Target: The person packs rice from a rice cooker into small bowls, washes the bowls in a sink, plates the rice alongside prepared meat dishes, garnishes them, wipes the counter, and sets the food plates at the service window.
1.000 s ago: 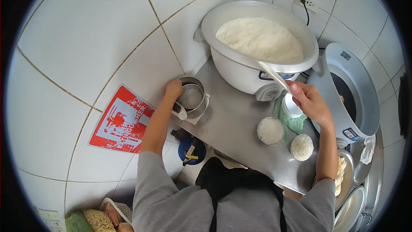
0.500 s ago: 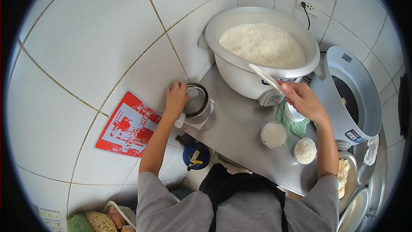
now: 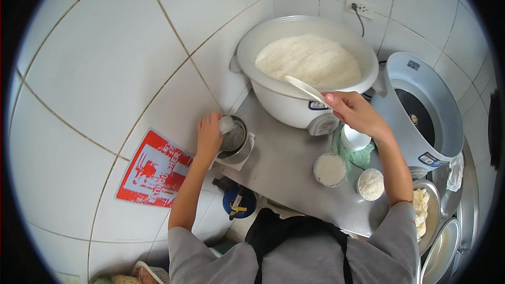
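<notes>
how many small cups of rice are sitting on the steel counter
2: one cup beside the green cloth, the other cup by the right forearm. That arm may hide more.

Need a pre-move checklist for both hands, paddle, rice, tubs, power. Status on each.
1. Paddle held: ok, gripped in the right hand.
2. Rice exposed: ok, the cooker has no lid on.
3. Left hand clear of the metal pot: not ok, it is at the rim.
4. Left-hand grip on the clear item there: cannot tell.
5. Two filled tubs on the counter: ok, both standing, uncovered.
6. Cooker power: cannot tell; a black plug is in the outlet, but where its cord ends is hidden.
</notes>
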Tool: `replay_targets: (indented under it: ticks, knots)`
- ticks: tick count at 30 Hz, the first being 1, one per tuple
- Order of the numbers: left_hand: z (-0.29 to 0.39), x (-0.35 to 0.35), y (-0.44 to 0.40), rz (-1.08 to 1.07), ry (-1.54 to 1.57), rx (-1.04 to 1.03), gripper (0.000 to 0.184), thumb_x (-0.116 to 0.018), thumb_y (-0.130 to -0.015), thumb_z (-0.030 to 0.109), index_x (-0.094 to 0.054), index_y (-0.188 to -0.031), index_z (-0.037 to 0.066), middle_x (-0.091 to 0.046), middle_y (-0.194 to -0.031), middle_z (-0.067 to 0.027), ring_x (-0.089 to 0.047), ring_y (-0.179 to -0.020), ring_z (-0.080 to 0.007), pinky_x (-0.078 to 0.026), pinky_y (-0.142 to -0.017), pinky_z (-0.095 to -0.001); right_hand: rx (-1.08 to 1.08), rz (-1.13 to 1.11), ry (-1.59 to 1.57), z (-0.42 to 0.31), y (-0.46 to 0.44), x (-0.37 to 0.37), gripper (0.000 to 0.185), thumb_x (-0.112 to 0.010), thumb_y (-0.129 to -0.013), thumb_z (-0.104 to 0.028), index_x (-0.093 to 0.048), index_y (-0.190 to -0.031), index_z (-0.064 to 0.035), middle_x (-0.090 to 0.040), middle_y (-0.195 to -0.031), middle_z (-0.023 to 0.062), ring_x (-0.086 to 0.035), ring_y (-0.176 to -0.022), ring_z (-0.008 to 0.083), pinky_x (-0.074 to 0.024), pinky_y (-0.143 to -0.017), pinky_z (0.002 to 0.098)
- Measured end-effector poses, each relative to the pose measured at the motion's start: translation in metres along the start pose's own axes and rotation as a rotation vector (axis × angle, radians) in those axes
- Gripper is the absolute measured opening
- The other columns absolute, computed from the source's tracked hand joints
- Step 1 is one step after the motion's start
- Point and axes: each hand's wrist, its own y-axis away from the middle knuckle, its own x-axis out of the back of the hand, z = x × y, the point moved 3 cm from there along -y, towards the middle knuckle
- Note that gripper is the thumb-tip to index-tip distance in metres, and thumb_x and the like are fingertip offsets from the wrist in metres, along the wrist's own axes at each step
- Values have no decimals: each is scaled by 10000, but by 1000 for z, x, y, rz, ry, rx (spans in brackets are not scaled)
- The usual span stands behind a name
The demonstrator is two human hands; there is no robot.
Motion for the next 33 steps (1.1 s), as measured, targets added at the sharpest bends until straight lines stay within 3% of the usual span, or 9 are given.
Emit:
replay_targets:
  ticks: [1,4,5,11,14,17,20,26,33]
  knots:
    - [4,-1,3,42,30,-17,390,-576,-635,-20,-457,-997,58,-498,-918,-130,-473,-926,-304,-334,-838,-403,7,8,10,2,-3,5,550,-432,-852,-518,-550,-695,-5,-354,-525,-16,-332,-507,90,-291,-461,257]
    - [18,-3,11,77,-9,-12,448,-542,-594,-73,-471,-1018,56,-488,-934,-126,-456,-959,-298,-305,-893,-413,-37,123,88,7,-19,28,560,-414,-848,-542,-615,-915,-24,-355,-524,-45,-335,-472,53,-282,-422,216]
    - [22,-3,16,71,-45,2,468,-531,-580,-87,-475,-1022,55,-485,-937,-123,-452,-967,-294,-295,-908,-416,-62,126,58,0,-23,38,498,-472,-843,-487,-594,-809,-5,-398,-552,-33,-375,-490,53,-303,-423,216]
    - [35,-9,39,194,-5,236,428,-513,-574,-96,-492,-974,54,-477,-956,-112,-444,-1000,-293,-303,-901,-422,231,509,752,36,-129,92,208,-554,-801,-224,-549,-888,-35,-600,-715,73,-584,-666,236,-439,-562,338]
    - [38,-21,41,196,78,311,418,-518,-570,-94,-487,-962,45,-479,-986,-118,-435,-1030,-299,-322,-883,-420,82,470,1078,60,-193,108,179,-507,-789,-136,-574,-955,-141,-622,-807,81,-599,-817,258,-438,-704,379]
    - [32,-32,41,256,142,362,406,-495,-569,-116,-482,-950,24,-477,-1012,-150,-423,-1048,-333,-336,-867,-420,205,449,1570,86,-257,114,191,-470,-803,-110,-587,-935,-182,-620,-830,47,-580,-849,196,-382,-805,357]
    - [26,-39,42,314,215,407,415,-477,-547,-146,-484,-933,8,-476,-1008,-183,-420,-1041,-366,-332,-886,-417,204,382,1733,119,-316,116,234,-459,-816,-135,-587,-982,-241,-617,-852,15,-549,-894,154,-321,-855,348]
    - [19,-47,48,352,327,494,456,-459,-514,-174,-474,-938,-6,-457,-1045,-207,-424,-1037,-379,-322,-906,-411,184,134,1561,171,-338,116,337,-464,-825,-129,-566,-1094,-304,-612,-870,-7,-532,-912,153,-297,-843,378]
    - [21,-48,45,331,353,536,461,-422,-515,-193,-461,-936,-8,-444,-1060,-190,-421,-1049,-363,-309,-918,-394,188,-172,1138,137,-282,118,293,-489,-822,-136,-586,-1081,-229,-611,-811,60,-533,-839,195,-274,-828,380]
